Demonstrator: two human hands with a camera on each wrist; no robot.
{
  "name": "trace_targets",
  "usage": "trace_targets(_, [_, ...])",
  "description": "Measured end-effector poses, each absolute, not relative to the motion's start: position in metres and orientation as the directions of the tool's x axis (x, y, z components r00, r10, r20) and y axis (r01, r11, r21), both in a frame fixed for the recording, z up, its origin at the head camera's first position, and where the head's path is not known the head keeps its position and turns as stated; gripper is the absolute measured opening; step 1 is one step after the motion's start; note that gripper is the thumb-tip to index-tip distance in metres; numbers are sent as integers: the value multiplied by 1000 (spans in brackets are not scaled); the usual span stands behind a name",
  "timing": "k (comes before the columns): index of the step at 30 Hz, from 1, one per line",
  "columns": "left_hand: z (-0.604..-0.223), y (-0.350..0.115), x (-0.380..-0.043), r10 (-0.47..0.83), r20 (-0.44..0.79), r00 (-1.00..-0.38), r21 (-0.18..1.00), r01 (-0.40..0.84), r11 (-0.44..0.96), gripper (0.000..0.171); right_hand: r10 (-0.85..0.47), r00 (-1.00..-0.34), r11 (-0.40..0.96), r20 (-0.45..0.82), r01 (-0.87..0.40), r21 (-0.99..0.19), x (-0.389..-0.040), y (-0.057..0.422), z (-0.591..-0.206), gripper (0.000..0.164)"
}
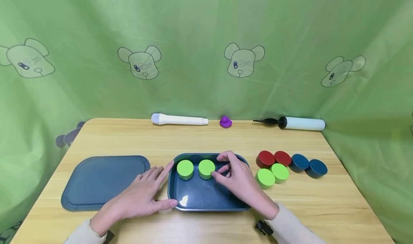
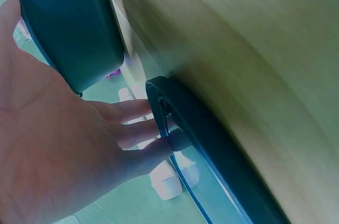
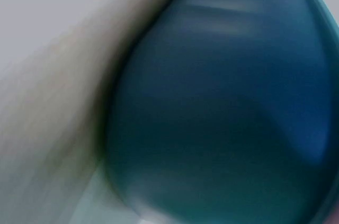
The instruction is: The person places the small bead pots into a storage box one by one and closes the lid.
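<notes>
A dark blue tray with raised sides holds two round blocks with bright green tops, a left one and a right one. My left hand spreads at the tray's left side, with index fingertip and thumb tip at its rim. In the left wrist view that hand lies between the tray and a dark flat lid, its fingertips overlapping the lid's edge. My right hand is over the tray's right part, thumb tip beside the right green block, fingers bent loosely apart from it.
Right of the tray stand two red blocks, two green blocks and two blue blocks. The lid lies on the left. Along the back are a white toy microphone, a purple knob and a hand pump.
</notes>
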State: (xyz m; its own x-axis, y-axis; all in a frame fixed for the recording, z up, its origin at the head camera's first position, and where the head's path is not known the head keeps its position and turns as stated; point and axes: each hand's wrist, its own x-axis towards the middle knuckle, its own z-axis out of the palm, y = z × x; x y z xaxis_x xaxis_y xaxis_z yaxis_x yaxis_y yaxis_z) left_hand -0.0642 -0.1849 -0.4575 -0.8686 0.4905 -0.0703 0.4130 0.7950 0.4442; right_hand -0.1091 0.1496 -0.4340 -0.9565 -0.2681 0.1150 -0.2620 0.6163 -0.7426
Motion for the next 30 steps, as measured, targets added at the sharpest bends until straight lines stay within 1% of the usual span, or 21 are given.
trace_targets(6, [-457, -185, -64, 488, -72, -870, 443, 411, 797, 107, -254, -959, 564, 122, -249, -787, -106, 163, -426, 40])
trace_targets(11, [-458, -185, -64, 486, -78, -870, 441, 407, 800, 107, -220, -960, 550, 175, -270, -791, -101, 178, -422, 36])
trace_targets(14, [-458, -185, -64, 484, -83, -871, 442, 403, 801, 108, -197, -960, 556, 199, -276, -784, -98, 190, -421, 34])
trace_targets(19, [-459, -185, -64, 480, -82, -874, 448, 398, 801, 108, -156, -968, 577, 199, -253, -776, -94, 212, -420, 32])
trace_targets(24, [-459, -185, -64, 479, -84, -874, 452, 395, 800, 108, -118, -963, 605, 241, -262, -752, -88, 234, -418, 28])
trace_targets(30, [-460, -185, -64, 481, -82, -873, 447, 399, 801, 108, -74, -958, 631, 276, -259, -731, -84, 258, -422, 31])
